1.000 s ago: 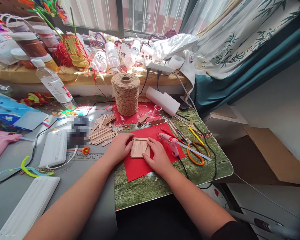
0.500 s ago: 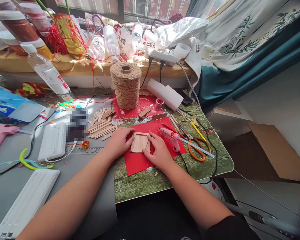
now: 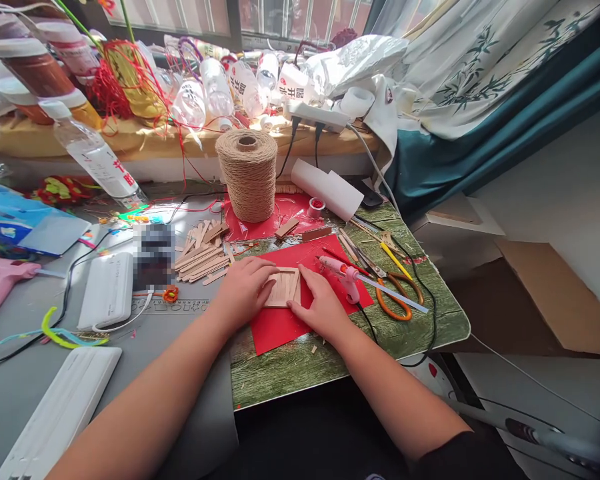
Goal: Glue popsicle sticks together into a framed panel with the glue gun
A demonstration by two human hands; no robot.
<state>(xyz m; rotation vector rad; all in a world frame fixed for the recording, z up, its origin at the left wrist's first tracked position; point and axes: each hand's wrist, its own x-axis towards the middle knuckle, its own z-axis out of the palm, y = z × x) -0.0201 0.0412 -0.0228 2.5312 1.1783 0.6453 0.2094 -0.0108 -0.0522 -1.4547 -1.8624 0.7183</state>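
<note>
A small square panel of wooden craft sticks [image 3: 285, 288], edged with a stick frame, lies on a red sheet [image 3: 270, 333]. My left hand [image 3: 245, 287] grips its left side, the fingers reaching over the upper left corner and the thumb lower down on the sticks. At the right edge, my right hand [image 3: 321, 300] holds the panel between thumb and fingers. One stick inside the frame sits at a slant. Just right of my right hand rests a pink hot glue gun [image 3: 347, 277] with a clear glue stick in its back.
A pile of loose craft sticks [image 3: 203, 257] lies left of the red sheet, with a big twine spool [image 3: 247, 173] behind. Orange-handled scissors [image 3: 395, 303] and a yellow pen [image 3: 395, 260] are to the right. Power banks [image 3: 105, 287] and another pink glue gun [image 3: 3, 283] sit left.
My left hand has slid right and further over the panel, covering more of its left side. My right hand keeps to the right edge. The view has shifted slightly.
</note>
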